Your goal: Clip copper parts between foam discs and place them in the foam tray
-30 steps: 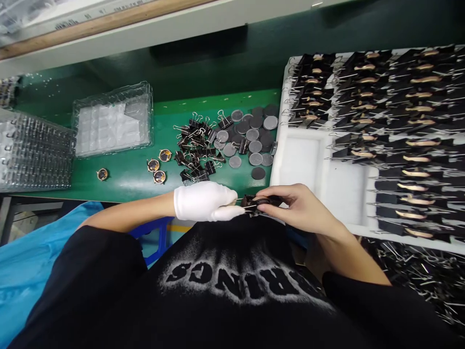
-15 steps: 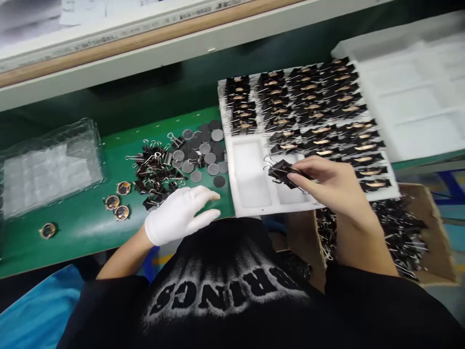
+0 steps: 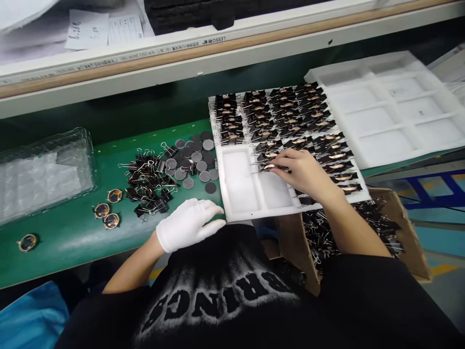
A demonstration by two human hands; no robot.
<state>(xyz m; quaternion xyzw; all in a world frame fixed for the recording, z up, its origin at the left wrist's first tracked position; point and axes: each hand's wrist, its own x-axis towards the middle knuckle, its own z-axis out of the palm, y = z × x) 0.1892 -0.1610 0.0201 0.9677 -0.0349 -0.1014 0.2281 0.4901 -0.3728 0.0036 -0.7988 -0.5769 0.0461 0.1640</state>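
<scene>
My right hand (image 3: 305,174) is bare and pinches a clipped part (image 3: 271,167), a black binder clip with a copper-coloured piece in it, down in the white foam tray (image 3: 241,196) beside rows of the same clipped parts (image 3: 286,114). My left hand (image 3: 189,224) wears a white glove and hovers with loosely spread fingers and nothing in it over the green bench edge. It is nearest the pile of loose black binder clips (image 3: 148,182) and the grey round discs (image 3: 192,162).
Three small round copper-rimmed parts (image 3: 107,209) lie left of the clips, another one (image 3: 27,241) further left. A clear plastic blister tray (image 3: 43,172) is at the left. A second white foam tray (image 3: 392,106) sits at the right. A cardboard box of binder clips (image 3: 363,232) stands below the bench.
Both hands held the clip assembly together near my chest. My right hand then carried it up into the foam tray, and my left hand let go and opened over the bench edge.
</scene>
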